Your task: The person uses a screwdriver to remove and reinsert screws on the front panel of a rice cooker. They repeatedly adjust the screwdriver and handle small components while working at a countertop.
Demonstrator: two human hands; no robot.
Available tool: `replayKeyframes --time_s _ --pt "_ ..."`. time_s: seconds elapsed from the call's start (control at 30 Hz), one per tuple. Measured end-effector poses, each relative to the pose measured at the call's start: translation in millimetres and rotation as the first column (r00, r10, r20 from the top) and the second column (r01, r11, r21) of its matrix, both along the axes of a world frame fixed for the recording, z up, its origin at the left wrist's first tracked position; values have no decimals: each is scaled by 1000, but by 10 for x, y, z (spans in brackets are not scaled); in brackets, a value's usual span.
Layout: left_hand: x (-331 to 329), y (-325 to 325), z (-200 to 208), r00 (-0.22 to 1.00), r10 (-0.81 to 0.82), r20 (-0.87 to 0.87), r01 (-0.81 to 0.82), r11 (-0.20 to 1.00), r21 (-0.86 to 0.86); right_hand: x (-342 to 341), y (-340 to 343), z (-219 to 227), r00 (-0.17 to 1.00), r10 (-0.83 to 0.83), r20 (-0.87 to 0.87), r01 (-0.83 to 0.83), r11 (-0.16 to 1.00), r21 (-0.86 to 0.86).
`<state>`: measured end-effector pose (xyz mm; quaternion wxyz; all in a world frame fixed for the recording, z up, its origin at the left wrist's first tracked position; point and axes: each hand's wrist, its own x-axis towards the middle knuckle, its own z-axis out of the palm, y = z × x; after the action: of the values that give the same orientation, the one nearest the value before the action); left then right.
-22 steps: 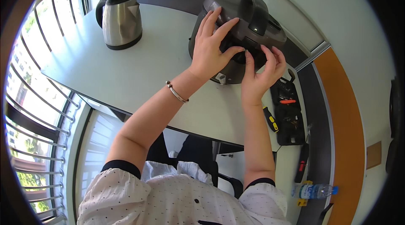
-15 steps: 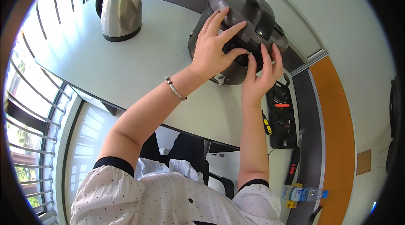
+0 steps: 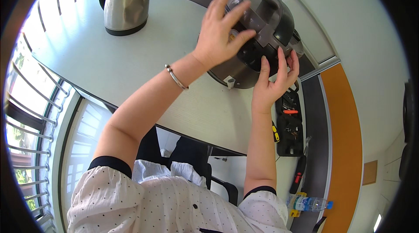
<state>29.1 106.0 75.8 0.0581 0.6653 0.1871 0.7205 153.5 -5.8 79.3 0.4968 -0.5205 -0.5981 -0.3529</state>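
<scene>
Rounded, glossy dark-grey cooker (image 3: 265,36) with arched handle (image 3: 286,25), upper right of centre

It is set on a smooth pale tabletop (image 3: 174,27); at its front the left hand (image 3: 217,36) is spread wide and blurred, contact cannot be told; the right hand (image 3: 275,84) is held with thumb and fingers parted, fingertips laid against the cooker's front; a metal kettle (image 3: 127,6) is seen upper left.

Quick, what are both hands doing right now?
Left hand: open, fingers spread, slightly blurred, at the cooker; touch unclear.
Right hand: open, thumb and fingers apart, fingertips at the cooker's front.
</scene>
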Motion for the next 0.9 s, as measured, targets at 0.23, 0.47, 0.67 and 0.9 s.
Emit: replayKeyframes --time_s 0.23,0.47,0.67,0.9 --pt "-4 632 -89 964 -227 139 266 826 -497 37 18 -3 996 10 -85 -14 999 -46" --pt "28 691 -142 689 -535 490 689 273 -671 131 29 0 961 175 -214 -207 968 -139" --pt "109 798 -252 684 -540 491 715 366 -595 168 63 -46 974 159 -161 -179 977 -119" --pt "169 852 -281 785 -463 412 610 462 -643 160 77 -43 976 163 -142 -175 982 -74"
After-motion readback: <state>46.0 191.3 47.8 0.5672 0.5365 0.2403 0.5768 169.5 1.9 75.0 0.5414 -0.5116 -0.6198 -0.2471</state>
